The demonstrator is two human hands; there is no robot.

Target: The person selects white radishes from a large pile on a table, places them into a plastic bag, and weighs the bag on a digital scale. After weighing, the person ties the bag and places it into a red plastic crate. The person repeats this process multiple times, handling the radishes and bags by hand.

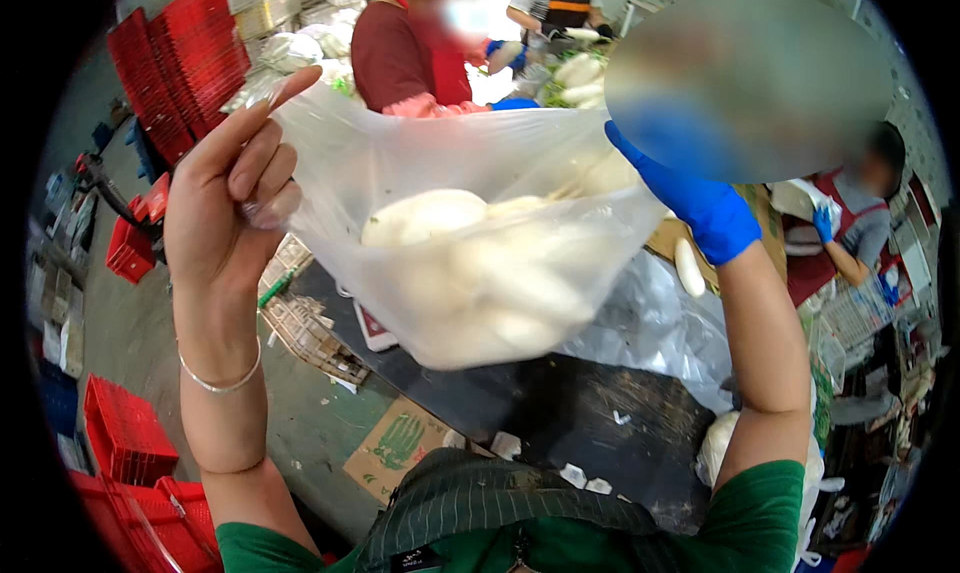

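Note:
A translucent plastic bag [465,288] hangs above the dark tabletop, stretched wide between my two hands. Inside lie several white radishes [427,217], seen partly through the film and partly over its front rim. My bare left hand [238,179] grips the bag's upper left corner, index finger pointing outward. On the other side, my right hand [709,209] wears a blue glove and has the upper right edge; a blurred patch covers part of that hand. One loose white radish [688,268] rests on cardboard below the right hand.
The dark tabletop [615,400] carries crumpled plastic film [645,325] and a white-and-red object [373,329]. Red crates [199,48] are stacked at left. Beyond the bag a person in a red apron [450,67] works beside piled radishes [581,74]; another person [847,228] is at right.

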